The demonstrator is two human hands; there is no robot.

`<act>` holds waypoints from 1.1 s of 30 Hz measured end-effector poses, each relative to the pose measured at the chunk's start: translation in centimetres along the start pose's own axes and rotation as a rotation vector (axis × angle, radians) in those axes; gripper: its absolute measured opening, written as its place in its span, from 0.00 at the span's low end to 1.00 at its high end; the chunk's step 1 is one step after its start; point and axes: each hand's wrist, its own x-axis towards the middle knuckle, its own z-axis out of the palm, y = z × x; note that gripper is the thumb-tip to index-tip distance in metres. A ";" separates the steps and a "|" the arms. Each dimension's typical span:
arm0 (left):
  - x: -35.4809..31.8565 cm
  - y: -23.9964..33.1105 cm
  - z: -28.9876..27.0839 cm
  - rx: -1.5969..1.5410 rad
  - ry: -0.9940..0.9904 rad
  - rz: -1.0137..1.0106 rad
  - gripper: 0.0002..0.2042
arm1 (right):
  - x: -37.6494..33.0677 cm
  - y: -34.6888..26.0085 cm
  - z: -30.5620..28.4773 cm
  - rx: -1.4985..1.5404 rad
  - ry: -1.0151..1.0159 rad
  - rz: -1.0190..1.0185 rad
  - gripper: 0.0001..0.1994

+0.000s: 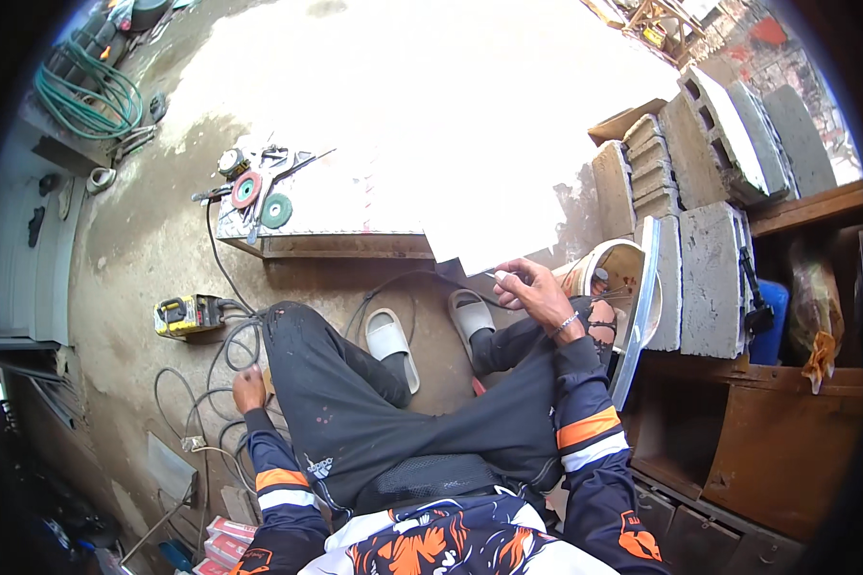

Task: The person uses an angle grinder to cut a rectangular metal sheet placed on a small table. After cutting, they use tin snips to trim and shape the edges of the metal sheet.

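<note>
My right hand (539, 299) is over my right knee, beside the near right corner of a low table (336, 213) washed out by glare. Its thumb and fingers are pinched together, and a small pale bit shows at the tips, too small to name. Down by my left thigh, my left hand (249, 389) is curled closed next to loops of grey cable (198, 407); what it may hold is hidden. On the table's left end lie a tape measure (231, 163), a reddish grinding disc (246, 190), a green disc (276, 211) and several metal tools.
A yellow-and-black boxy device (188, 315) stands on the floor at left, cable attached. Right of my knee are a white bucket (619, 257), a long metal bar (637, 316) and stacked concrete blocks (708, 278). A wooden cabinet (767, 450) stands at right; a green hose (88, 96) lies far left.
</note>
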 end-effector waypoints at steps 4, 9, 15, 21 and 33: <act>-0.9 18.5 -6.0 -0.349 0.294 0.363 0.13 | -0.2 2.8 -1.8 -0.051 0.111 -0.018 0.21; -4.9 35.1 -1.8 -0.264 -0.181 0.722 0.21 | -1.1 2.9 -2.8 -0.089 0.176 -0.020 0.24; -7.7 41.9 10.0 -0.385 -0.875 -0.060 0.39 | -1.9 3.0 -3.9 -0.248 0.238 -0.075 0.24; -8.7 39.7 16.5 -0.861 -0.978 -0.213 0.44 | -1.7 3.5 -4.6 -0.242 0.184 -0.067 0.24; -4.4 38.9 17.5 -0.557 -0.844 -0.122 0.19 | -1.5 5.7 -6.3 -0.263 0.213 -0.030 0.24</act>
